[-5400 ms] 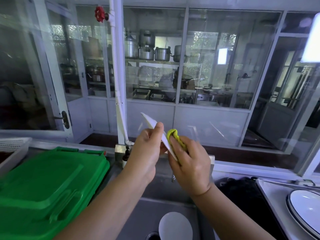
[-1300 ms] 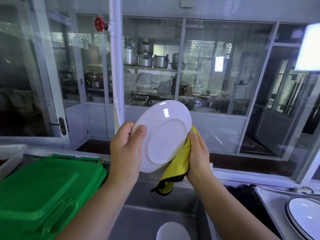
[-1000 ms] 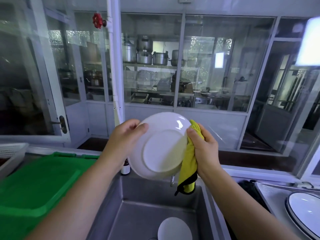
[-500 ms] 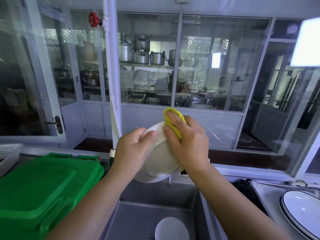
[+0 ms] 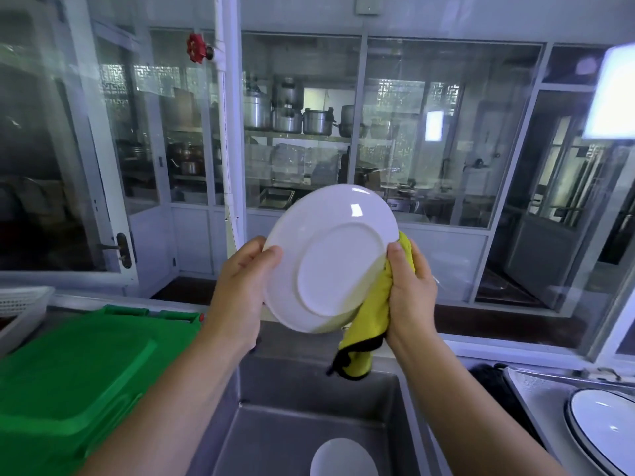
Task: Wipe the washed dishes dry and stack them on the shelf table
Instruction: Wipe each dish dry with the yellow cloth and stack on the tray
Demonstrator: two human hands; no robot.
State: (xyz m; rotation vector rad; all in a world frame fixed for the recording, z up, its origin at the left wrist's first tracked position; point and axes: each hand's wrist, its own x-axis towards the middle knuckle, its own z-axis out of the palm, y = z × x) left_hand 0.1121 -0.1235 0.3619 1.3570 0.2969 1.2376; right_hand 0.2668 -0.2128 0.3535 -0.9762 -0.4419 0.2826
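Observation:
I hold a white plate (image 5: 330, 259) upright above the sink, its underside facing me. My left hand (image 5: 242, 286) grips its left rim, thumb on the back. My right hand (image 5: 409, 286) grips a yellow cloth with black edging (image 5: 367, 324) against the plate's right rim; the cloth hangs down below the plate. The plate's front face is hidden from me.
Below lies a steel sink (image 5: 275, 424) with another white dish (image 5: 343, 458) in it. A green plastic crate lid (image 5: 68, 372) fills the left counter, a white basket (image 5: 20, 304) behind it. A dark-rimmed white plate (image 5: 601, 427) sits on a steel tray at right. Glass partition ahead.
The plate has tipped back upright so its whole underside shows. My right hand with the cloth has slid from the plate's top down to its right rim.

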